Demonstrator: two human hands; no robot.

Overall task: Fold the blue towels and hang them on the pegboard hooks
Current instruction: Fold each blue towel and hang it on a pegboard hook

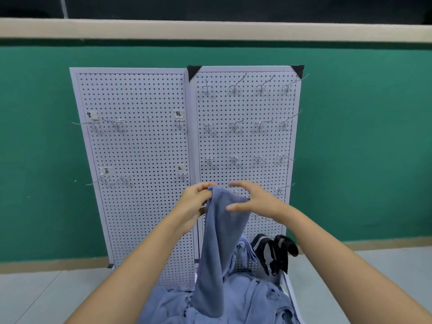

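Both arms are stretched out in front of the pegboards now. The left hand (195, 203) has the blue towel (218, 242) pinched at its top corner, fingers curled tight over a bunched edge of cloth. It is held up in front of the lower part of the right pegboard (245, 141). From that pinch the towel hangs in a long, loose drape, its lower end reaching the heap of blue towels (254, 300) lying crumpled on the grey surface at the foot of the boards.

The right hand (257, 199) is spread wide beside it, fingers apart and only gently curved, gripping nothing. Its thumb lies against the upper fold of the towel, and the fingers hover above the cloth. The two hands are close together, the towel's top edge running between them.

Behind them, rows of wire hooks (236, 126) stick out of the right pegboard, none of them carrying a blue towel. The left pegboard (140, 148) stands just beside it, with a few hooks and small handwritten labels (178, 114). Low on the right board, a black item (275, 251) dangles from a hook, just right of the hanging towel. A green wall (362, 136) backs it all.
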